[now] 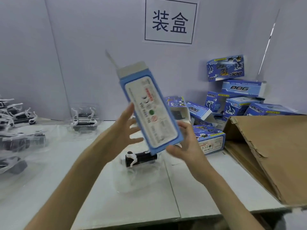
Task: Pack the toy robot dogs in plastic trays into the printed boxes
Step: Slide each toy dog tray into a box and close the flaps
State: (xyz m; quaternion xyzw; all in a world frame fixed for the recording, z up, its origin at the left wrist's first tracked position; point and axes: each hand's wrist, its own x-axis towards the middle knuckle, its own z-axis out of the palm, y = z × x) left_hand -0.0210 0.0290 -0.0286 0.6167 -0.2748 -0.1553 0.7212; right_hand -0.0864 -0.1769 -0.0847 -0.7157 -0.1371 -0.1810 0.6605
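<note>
Spread-fingered, the left hand (126, 128) and right hand (184, 143) cradle the lower end of a tilted printed box (149, 110). It is likely light, crushable card, so hold it by its edges. Beneath it lies a toy robot dog (141, 158) in its plastic tray (126, 183), with piled boxes (240, 103) beyond.

- Paper sign (170, 21): on the wall, high above the right-hand fingers (184, 128). White sheet with a black rectangular border and two large dark characters, 装盒.
- Wall panels (83, 55): pale grey-white, behind and above both sets of fingers. A slanting seam runs up the wall left of the left-hand fingers (127, 113).
- Thin pale strip (270, 39): slants up the wall, far above and right of the right-hand fingers. Its material cannot be told.
- Flattened corrugated carton (274, 155): brown, with torn edges. It lies on the table right of the right-hand fingers, top flap partly raised.
- Table (199, 188): white top, below the fingers. A board seam runs toward the near edge.
</note>
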